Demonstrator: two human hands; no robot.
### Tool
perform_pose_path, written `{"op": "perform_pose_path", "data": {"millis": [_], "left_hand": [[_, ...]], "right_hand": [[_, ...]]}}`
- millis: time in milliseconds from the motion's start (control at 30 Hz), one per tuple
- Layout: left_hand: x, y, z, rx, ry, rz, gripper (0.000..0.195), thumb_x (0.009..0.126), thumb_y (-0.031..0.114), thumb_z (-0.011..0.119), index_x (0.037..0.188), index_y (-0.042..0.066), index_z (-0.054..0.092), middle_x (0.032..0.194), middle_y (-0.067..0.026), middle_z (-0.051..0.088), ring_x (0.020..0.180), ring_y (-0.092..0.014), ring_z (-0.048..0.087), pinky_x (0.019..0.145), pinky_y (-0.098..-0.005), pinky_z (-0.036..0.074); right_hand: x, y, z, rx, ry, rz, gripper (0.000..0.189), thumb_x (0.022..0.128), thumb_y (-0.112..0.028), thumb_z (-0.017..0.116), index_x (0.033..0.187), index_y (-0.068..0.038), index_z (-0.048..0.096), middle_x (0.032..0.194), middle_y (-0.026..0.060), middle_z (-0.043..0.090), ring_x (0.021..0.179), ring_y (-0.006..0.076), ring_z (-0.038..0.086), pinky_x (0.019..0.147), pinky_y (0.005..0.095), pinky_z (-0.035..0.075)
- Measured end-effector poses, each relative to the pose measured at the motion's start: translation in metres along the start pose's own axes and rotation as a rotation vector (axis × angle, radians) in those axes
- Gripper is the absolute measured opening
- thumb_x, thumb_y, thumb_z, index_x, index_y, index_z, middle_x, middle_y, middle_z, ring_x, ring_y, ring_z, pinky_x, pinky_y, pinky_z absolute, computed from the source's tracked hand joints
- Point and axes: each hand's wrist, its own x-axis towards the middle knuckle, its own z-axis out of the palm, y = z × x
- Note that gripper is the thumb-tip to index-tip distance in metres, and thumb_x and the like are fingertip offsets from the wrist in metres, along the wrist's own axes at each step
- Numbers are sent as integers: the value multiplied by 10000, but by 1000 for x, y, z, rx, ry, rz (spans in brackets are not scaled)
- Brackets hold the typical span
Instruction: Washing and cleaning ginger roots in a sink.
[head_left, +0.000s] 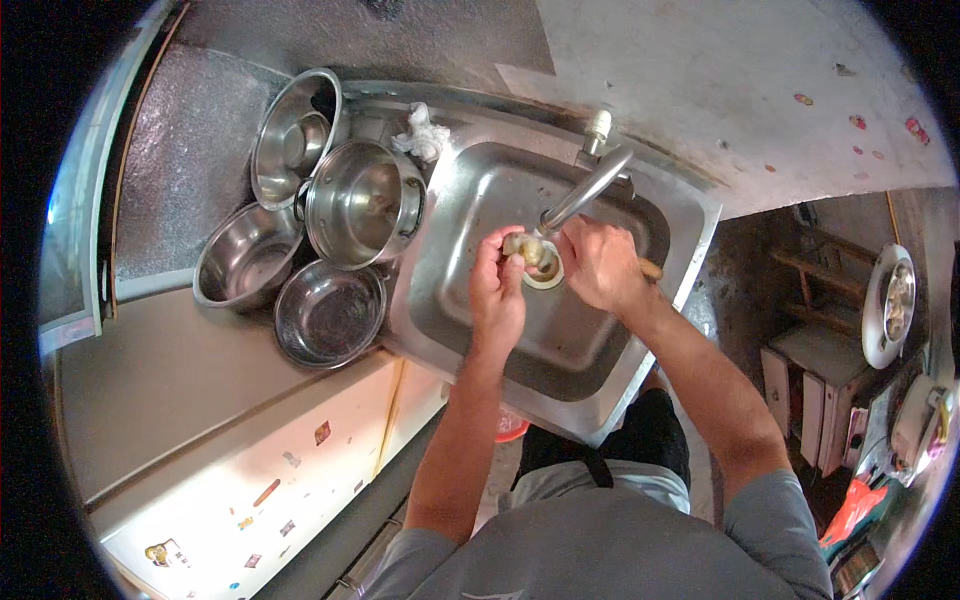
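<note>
Over the stainless steel sink (570, 345), my left hand (501, 289) grips a small pale, yellowish-brown lump of food (525, 249) between thumb and fingers; its exact kind cannot be told. My right hand (604, 259) is curled just to the right, under the spout of the metal faucet (589, 187). A wooden handle (651, 270) sticks out behind the right hand, on its wrist side; the rest of that tool is hidden by the hand. Below the lump, between both hands, shows the round drain (551, 274) with a pale rim.
Left of the sink stand a two-handled steel pot (360, 206) and several steel basins (330, 315). A crumpled white cloth (422, 135) lies at the sink's back left corner. A wall (675, 90) rises behind the faucet. Part of a red container (511, 426) shows below the sink's front edge.
</note>
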Motion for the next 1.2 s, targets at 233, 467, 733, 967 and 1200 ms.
{"op": "perform_pose_path", "data": {"millis": [233,467,733,967,1200], "left_hand": [[4,6,0,76,-17,-11,297,1015,48,482,1302,9,548,1115,-69,621,965,-149,597,853,-298,503],[7,27,-11,599,-106,226,310,1003,46,469,1286,3,589,1078,-174,632,987,-323,624,896,-400,487],[21,51,-17,736,-285,259,245,977,42,489,1187,-16,601,1070,-222,627,1017,-394,616,891,-439,484],[28,58,-15,805,-339,256,201,965,40,506,1127,-24,607,1037,-207,623,983,-397,611,864,-438,488],[30,62,-15,781,-348,263,197,973,56,516,1124,-28,610,1028,-205,627,964,-394,621,856,-435,491]], "right_hand": [[1,2,-3,40,-16,46,168,916,-174,633,926,-8,611,786,217,649,765,435,661,666,516,531],[0,2,-12,-1,-172,-116,347,901,-341,672,1030,-31,587,917,202,670,842,422,682,720,510,549],[3,3,-16,-90,-219,-199,390,880,-394,695,1034,-45,613,869,178,675,823,399,688,714,489,555],[-1,5,-12,-15,-128,-228,293,884,-333,696,931,-53,622,804,150,661,774,377,673,670,481,539],[-3,6,-10,27,-131,-226,296,878,-326,706,905,-49,605,808,146,668,747,380,675,656,498,531]]}}
